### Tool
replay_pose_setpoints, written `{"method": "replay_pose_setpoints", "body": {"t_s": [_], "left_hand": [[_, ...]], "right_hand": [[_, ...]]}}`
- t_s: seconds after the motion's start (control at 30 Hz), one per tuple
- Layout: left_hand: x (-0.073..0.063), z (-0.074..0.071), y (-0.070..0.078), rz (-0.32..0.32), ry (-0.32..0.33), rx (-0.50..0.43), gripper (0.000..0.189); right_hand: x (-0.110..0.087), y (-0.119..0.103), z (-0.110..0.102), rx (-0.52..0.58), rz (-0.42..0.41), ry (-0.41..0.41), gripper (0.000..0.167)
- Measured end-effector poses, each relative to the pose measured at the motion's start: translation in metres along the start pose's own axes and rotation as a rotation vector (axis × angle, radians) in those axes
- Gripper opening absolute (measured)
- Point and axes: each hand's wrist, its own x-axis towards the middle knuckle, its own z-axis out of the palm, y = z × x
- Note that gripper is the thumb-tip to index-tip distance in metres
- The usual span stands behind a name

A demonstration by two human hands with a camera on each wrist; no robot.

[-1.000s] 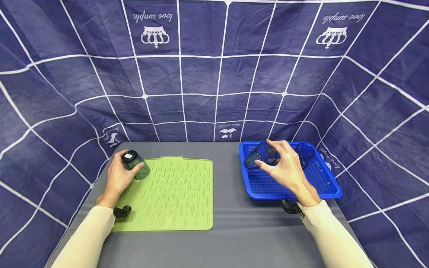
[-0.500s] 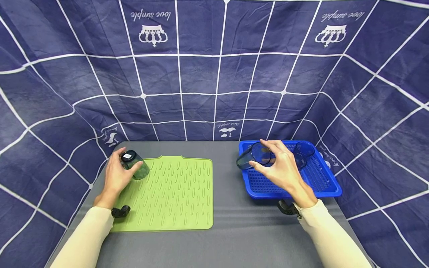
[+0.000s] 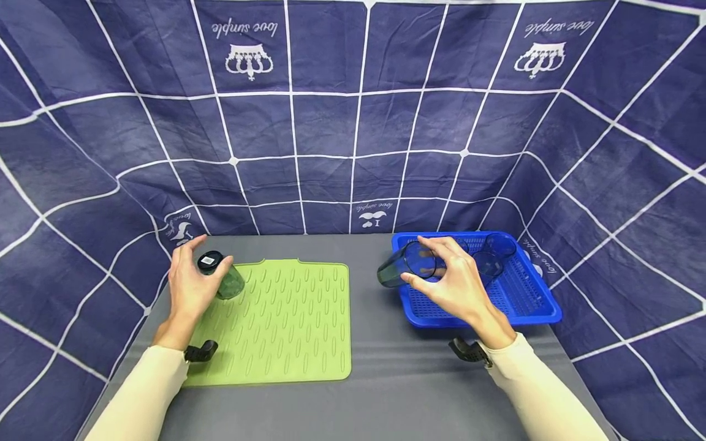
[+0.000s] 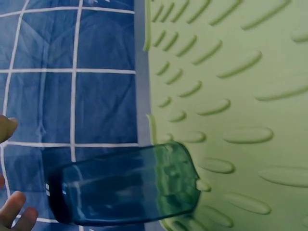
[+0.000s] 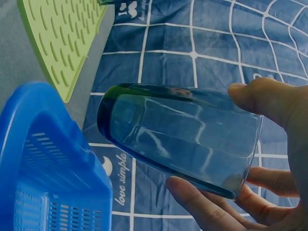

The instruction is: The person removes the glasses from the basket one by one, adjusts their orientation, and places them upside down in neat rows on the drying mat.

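An upside-down tinted drinking glass (image 3: 230, 284) stands base up on the far left corner of the green ribbed mat (image 3: 292, 324). Beside it is my left hand (image 3: 190, 283), thumb and fingers spread; in the left wrist view a gap shows between the fingertips (image 4: 18, 202) and that glass. My right hand (image 3: 458, 283) pinches a second drinking glass (image 5: 178, 139) near its rim, thumb on one side and fingers on the other. This glass lies tilted in the air, base pointing left, overlapping the left edge of the blue basket (image 3: 485, 321) in the head view.
Inside the basket, toward its far side, is more tinted glassware (image 3: 491, 263), partly behind my right hand. Grey table surface (image 3: 375, 343) lies between mat and basket. A blue curtain with white lines (image 3: 325, 122) rises behind and at both sides.
The right hand has carried its glass leftward from over the basket to past its left edge. The left hand has loosened its fingers from the glass on the mat, which stays put.
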Motion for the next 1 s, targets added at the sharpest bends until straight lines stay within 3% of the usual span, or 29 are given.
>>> {"method": "replay_pose_setpoints", "body": {"t_s": [0.2, 0.5, 1.0], "left_hand": [[-0.001, 0.002, 0.017, 0.073, 0.046, -0.035, 0.070], [-0.012, 0.007, 0.044, 0.202, 0.034, -0.082, 0.065], [-0.032, 0.015, 0.087, 0.244, -0.042, -0.125, 0.058]], "right_hand": [[-0.002, -0.003, 0.004, 0.093, 0.028, -0.023, 0.077], [-0.005, -0.008, 0.011, 0.154, 0.028, -0.029, 0.078], [-0.013, -0.012, 0.021, 0.173, 0.053, -0.010, 0.073]]}}
